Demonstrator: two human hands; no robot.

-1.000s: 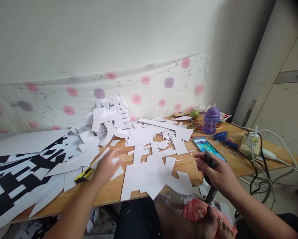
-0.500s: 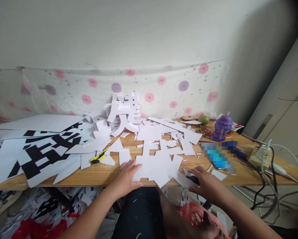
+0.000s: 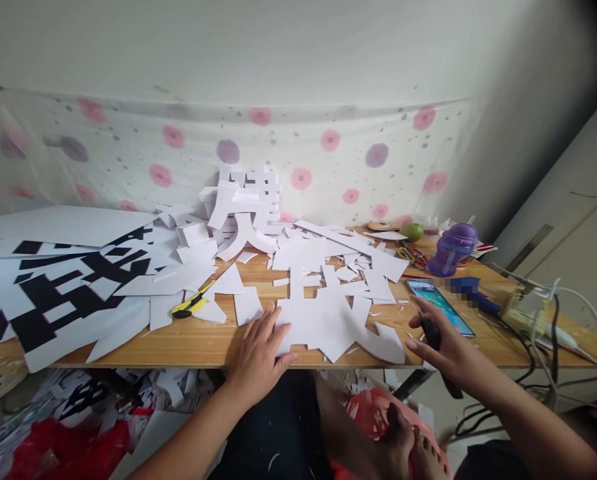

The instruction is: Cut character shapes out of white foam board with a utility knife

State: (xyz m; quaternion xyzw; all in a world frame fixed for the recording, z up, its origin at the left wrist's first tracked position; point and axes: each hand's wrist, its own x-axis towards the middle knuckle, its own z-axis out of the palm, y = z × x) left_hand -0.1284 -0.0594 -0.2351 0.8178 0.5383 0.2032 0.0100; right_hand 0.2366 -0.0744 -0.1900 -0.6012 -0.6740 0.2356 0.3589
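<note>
A large white cut-out board piece (image 3: 318, 323), shaped with arms and notches, lies flat at the table's front. My left hand (image 3: 261, 347) rests on its left edge with the palm down and fingers spread. To the right of the piece, my right hand (image 3: 443, 347) is raised around a black knife-like tool (image 3: 431, 333); its blade, if any, cannot be made out. A curved white strip (image 3: 386, 343) forms the lower right of the cut-out, near my right fingers. A yellow and black utility knife (image 3: 193, 303) lies left of my left hand.
Black-and-white printed sheets (image 3: 68, 293) cover the left side. Stacked white cut-out characters (image 3: 243, 207) stand at the back. At right are a phone (image 3: 441, 307), a purple cup (image 3: 452, 250), scissors (image 3: 412, 256), a blue-handled tool (image 3: 473, 293) and a power strip (image 3: 526, 310) with cables.
My right hand has moved right and up, away from the cut-out, with the black tool still in it. My left hand remains on the piece. The camera view has shifted slightly.
</note>
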